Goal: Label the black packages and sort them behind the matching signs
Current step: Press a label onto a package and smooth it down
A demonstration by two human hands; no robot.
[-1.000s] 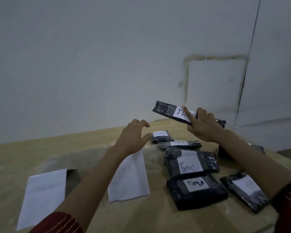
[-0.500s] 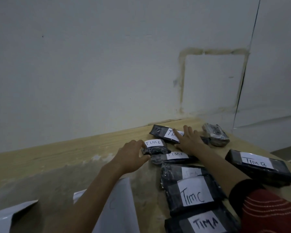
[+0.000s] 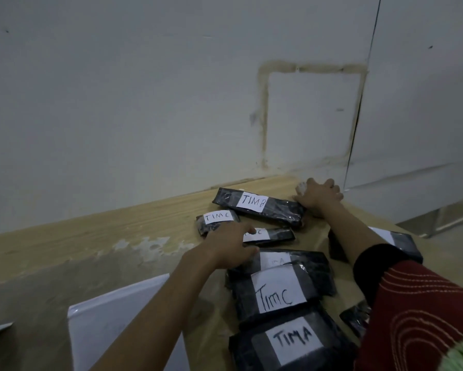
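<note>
We find the left hand (image 3: pixel 233 245), centre frame, lying with fingers stretched over a slim black plastic-wrapped package (image 3: pixel 274 235) marked TIM C; no closed grip shows. The right hand (image 3: pixel 318 196), upper right of centre, covers a small crinkled package (image 3: pixel 301 187); whether it grips, we cannot tell. Around them on the wooden tabletop (image 3: pixel 91 236) a long TIM B package (image 3: pixel 259 207), a large TIM C package (image 3: pixel 278 290) and a TIM A package (image 3: pixel 292 341) lie mixed. A white paper sign (image 3: pixel 123 317) stands lower left. We judge labelling nearly done and sorting mostly outstanding.

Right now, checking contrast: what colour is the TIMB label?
The label is white, black writing; head view.
</note>
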